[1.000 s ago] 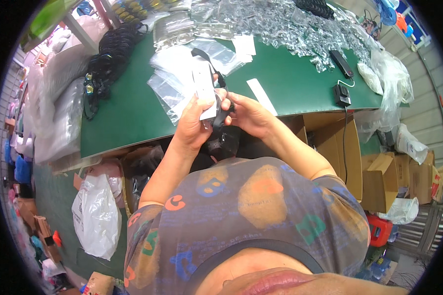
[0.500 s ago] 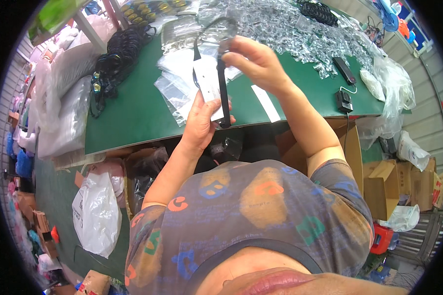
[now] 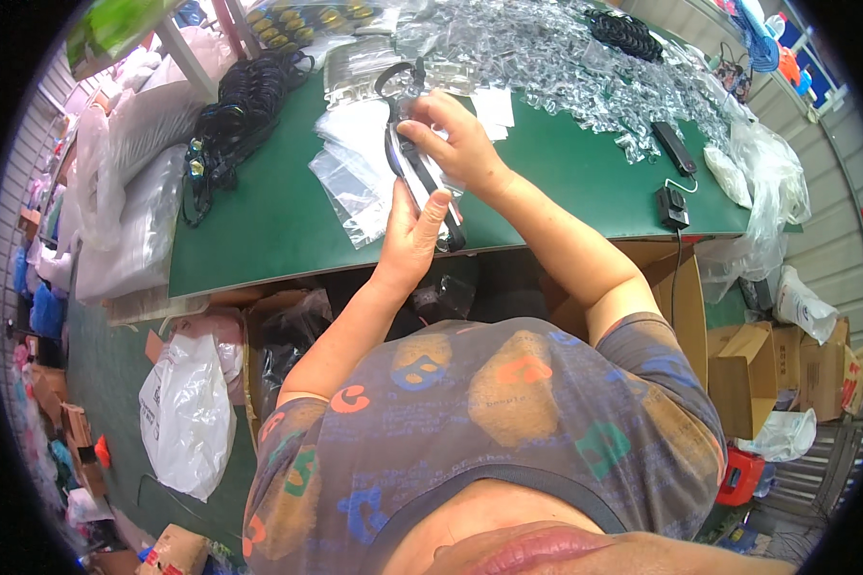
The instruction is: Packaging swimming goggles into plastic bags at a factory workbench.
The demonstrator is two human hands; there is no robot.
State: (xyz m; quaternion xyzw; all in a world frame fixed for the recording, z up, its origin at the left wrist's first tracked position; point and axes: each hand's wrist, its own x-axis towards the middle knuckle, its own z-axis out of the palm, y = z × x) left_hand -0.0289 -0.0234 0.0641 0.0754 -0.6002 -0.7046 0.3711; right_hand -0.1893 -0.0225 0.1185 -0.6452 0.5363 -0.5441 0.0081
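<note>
A black strap (image 3: 393,153) runs around a white card (image 3: 418,195) above the table's near edge. My left hand (image 3: 410,235) is closed on the lower part of both, its thumb lying across the front. My right hand (image 3: 455,144) has thumb and fingers closed on the strap near the card's upper end. Past those fingers, the strap's end curls into a loop. Some of the strap is hidden behind my fingers. Under and beside the card, clear flat plastic bags (image 3: 340,182) lie on the green table (image 3: 566,182).
A heap of clear plastic pieces (image 3: 556,67) covers the table's far side. Coiled black straps (image 3: 235,115) lie at left, another black coil (image 3: 623,34) at far right. A black device (image 3: 673,206) with a cable stands at right. Cardboard boxes (image 3: 743,379) sit below.
My right hand has moved left and slightly down, bringing the strap's upper end in against the card. My left hand has shifted slightly right. The raised strap loop is now smaller.
</note>
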